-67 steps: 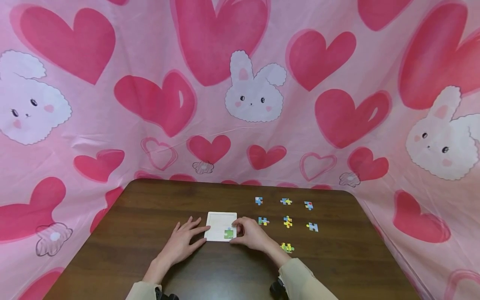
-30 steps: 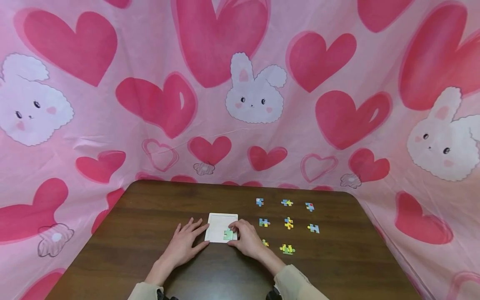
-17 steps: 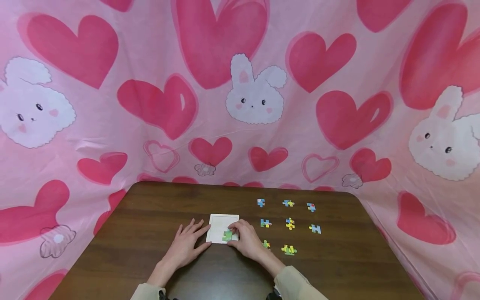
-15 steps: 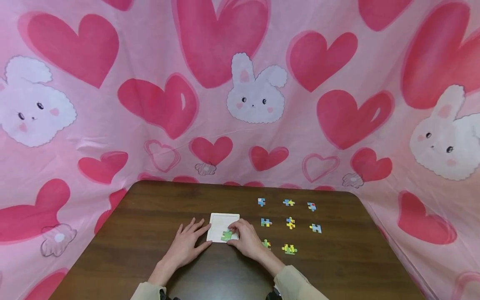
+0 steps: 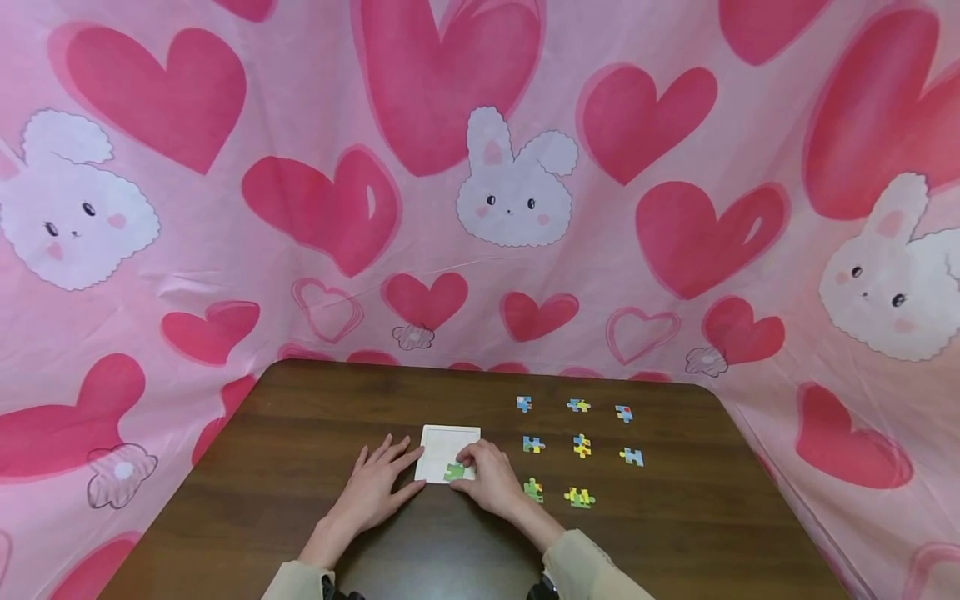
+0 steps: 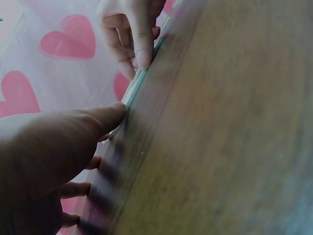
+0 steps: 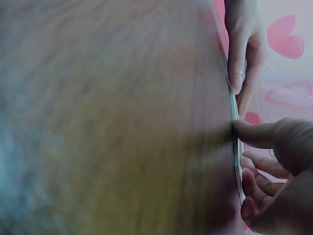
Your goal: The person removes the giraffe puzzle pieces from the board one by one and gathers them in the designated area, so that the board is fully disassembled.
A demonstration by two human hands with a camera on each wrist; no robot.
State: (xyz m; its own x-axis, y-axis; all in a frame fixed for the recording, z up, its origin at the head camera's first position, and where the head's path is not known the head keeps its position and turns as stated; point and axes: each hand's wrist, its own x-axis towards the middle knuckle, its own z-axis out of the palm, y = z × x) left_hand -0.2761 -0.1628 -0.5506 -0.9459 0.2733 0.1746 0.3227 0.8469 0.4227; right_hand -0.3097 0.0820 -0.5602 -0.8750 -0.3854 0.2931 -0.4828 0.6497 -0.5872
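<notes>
A white square puzzle tray (image 5: 446, 443) lies on the brown table. My left hand (image 5: 370, 489) rests at its left side with fingers spread, thumb and index fingertip touching the edge; the left wrist view shows the thumb (image 6: 110, 116) against that edge. Inside the tray's lower right corner is a green jigsaw piece (image 5: 454, 472). My right hand (image 5: 492, 481) pinches this piece by its right side between curled fingers and thumb, the fingers hiding part of it. In the right wrist view the right thumb (image 7: 259, 133) meets the tray's near edge.
Several loose jigsaw pieces lie in rows right of the tray: a green and yellow one (image 5: 533, 490) close beside my right wrist, a yellow and green one (image 5: 580, 497), and blue ones such as this piece (image 5: 632, 457). A pink heart-print cloth (image 5: 480, 267) hangs behind the table (image 5: 337, 400).
My right hand has shifted slightly left over the tray with the green piece, which tilted a little and is now straighter. A loose piece hidden by the right wrist shows now. The left hand stays put.
</notes>
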